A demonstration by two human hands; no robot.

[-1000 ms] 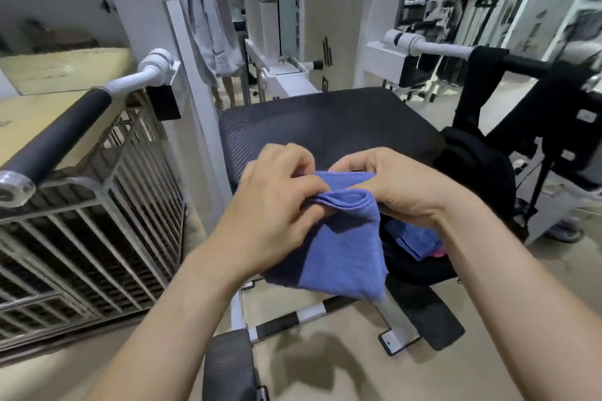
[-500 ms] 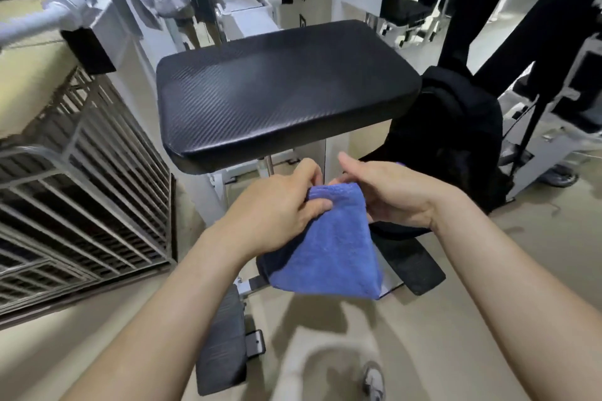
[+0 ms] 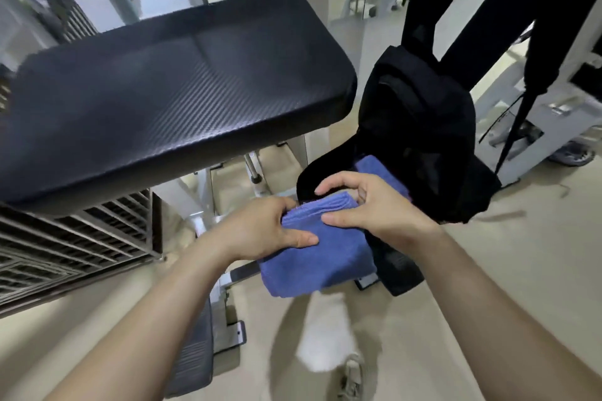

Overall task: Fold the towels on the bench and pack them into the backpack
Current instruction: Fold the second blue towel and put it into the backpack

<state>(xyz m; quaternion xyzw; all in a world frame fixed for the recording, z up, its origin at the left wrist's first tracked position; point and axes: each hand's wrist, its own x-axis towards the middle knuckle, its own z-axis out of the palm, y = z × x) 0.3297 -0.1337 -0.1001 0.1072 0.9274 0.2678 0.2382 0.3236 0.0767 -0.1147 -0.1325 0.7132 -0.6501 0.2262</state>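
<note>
While both hands grip it, a folded blue towel (image 3: 312,254) hangs in the air just in front of the open black backpack (image 3: 420,127), below the front edge of the padded black desk (image 3: 169,91). The left hand (image 3: 260,231) pinches the towel's upper left corner, thumb lying across the cloth; the right hand (image 3: 368,208) clamps the folded top edge from above, fingers curled over it. Inside the backpack's mouth, a second blue towel (image 3: 374,168) shows just beyond the right hand. The backpack stands on the beige floor (image 3: 488,270) beside the desk's white frame. A metal wire rack (image 3: 65,244) sits at left under the desk's edge.
</note>
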